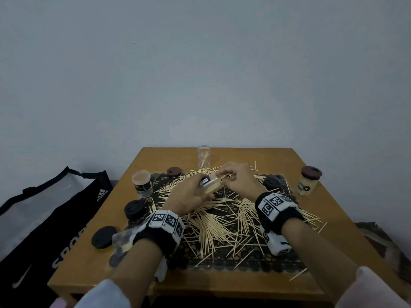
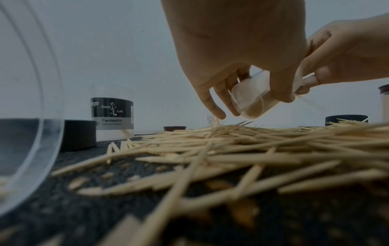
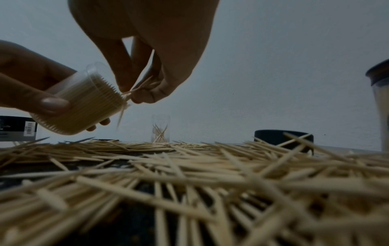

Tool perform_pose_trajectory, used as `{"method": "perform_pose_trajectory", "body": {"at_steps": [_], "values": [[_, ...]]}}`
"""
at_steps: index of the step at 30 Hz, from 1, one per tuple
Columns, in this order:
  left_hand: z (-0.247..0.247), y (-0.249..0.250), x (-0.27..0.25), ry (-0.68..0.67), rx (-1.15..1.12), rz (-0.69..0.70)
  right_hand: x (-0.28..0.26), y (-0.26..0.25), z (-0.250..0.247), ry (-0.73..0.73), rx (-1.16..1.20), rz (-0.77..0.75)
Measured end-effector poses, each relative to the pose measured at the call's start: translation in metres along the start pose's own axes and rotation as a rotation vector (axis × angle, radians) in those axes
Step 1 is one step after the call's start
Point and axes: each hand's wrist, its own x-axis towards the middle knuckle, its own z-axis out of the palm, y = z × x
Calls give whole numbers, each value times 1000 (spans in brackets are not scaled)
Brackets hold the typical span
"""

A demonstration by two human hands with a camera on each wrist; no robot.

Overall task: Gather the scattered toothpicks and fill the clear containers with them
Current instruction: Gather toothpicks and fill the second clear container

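Note:
My left hand grips a clear container packed with toothpicks, tilted on its side above the pile, its mouth toward my right hand. The same container shows in the right wrist view with toothpick tips at its rim. My right hand pinches a few toothpicks at that mouth. In the left wrist view my left hand wraps the container from above. Loose toothpicks lie heaped across the black lace mat.
A nearly empty clear container stands at the back. A labelled open container stands left, a lidded full one right. Black lids and a brown lid lie about. A bag sits left of the table.

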Motion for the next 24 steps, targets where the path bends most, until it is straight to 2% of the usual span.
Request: {"method": "perform_pose_trajectory", "body": {"at_steps": [3, 12, 21, 24], "values": [[0, 0, 0, 2, 10, -6, 0, 0, 0, -19, -7, -2], [0, 0, 0, -33, -10, 30, 3, 4, -4, 120, -60, -30], [-4, 7, -3, -42, -34, 70, 4, 10, -5, 157, -137, 46], [-4, 6, -3, -43, -25, 64, 3, 9, -5, 155, -89, 69]]}}
